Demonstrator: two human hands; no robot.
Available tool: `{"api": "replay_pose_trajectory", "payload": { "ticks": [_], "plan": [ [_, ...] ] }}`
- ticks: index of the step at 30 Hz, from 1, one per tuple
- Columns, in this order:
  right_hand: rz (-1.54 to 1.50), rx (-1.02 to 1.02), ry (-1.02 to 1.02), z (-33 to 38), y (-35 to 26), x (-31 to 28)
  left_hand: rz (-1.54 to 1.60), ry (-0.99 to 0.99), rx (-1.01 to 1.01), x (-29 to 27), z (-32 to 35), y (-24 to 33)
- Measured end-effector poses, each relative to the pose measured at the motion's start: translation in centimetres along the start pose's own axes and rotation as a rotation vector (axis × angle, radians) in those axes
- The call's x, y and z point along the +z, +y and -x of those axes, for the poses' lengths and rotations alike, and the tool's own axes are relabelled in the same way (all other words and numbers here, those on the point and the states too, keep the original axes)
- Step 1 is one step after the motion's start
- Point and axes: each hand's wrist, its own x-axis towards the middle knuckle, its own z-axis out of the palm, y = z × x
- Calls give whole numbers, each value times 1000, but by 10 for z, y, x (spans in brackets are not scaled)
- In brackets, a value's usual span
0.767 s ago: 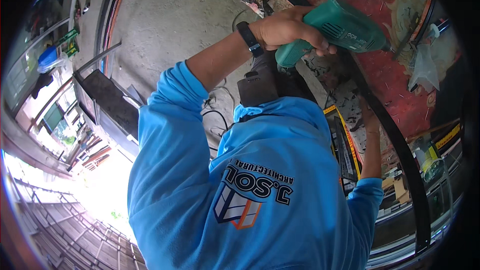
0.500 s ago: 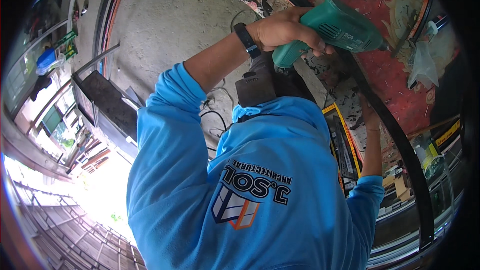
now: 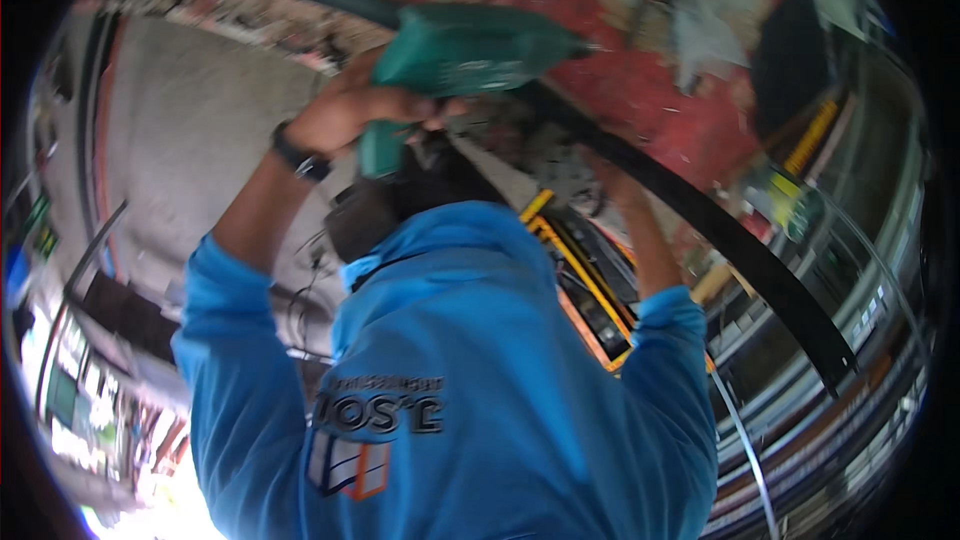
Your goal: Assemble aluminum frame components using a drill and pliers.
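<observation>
My left hand, with a dark watch on its wrist, is wrapped around the handle of a green power drill. The drill's tip points right, over a red patterned surface. Below the drill, a long flat black bar crosses from upper left to lower right. My right hand reaches up to this bar from beneath. Its fingers are hidden by the bar and blurred, so their grip does not show.
A yellow-edged black case or frame with items inside lies beside my right forearm. Clear plastic rests on the red surface. Long metal profiles are stacked at the right. A dark cable lies on the grey concrete floor.
The whole view has swung, so the drill, the bar and both arms sit farther left and the picture is smeared. My left hand still grips the drill; my right hand stays by the bar.
</observation>
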Motion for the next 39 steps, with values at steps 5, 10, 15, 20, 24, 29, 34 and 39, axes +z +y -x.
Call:
{"api": "replay_pose_trajectory", "payload": {
  "ticks": [5,10,15,20,24,29,34,39],
  "plan": [
    [741,-330,-146,-15,-38,8,36,-13,-78,7,-4,-10],
    [937,-220,-194,-15,-48,3,25,-45,-166,17,-15,-20],
    [941,-175,-266,-16,-38,-6,22,-19,-286,26,-20,-23],
    [712,-168,-182,-11,6,-21,0,-41,-313,32,-31,-26],
    [718,-254,-174,-18,-21,-7,27,-61,-330,31,-35,-31],
    [854,-164,-264,-17,-13,-12,31,-73,-355,35,-39,-30],
    [741,-287,-138,-13,-6,-13,36,-62,-373,35,-39,-30],
    [730,-358,-47,-14,-13,-1,74,-58,-374,33,-41,-34]
  ]
}}
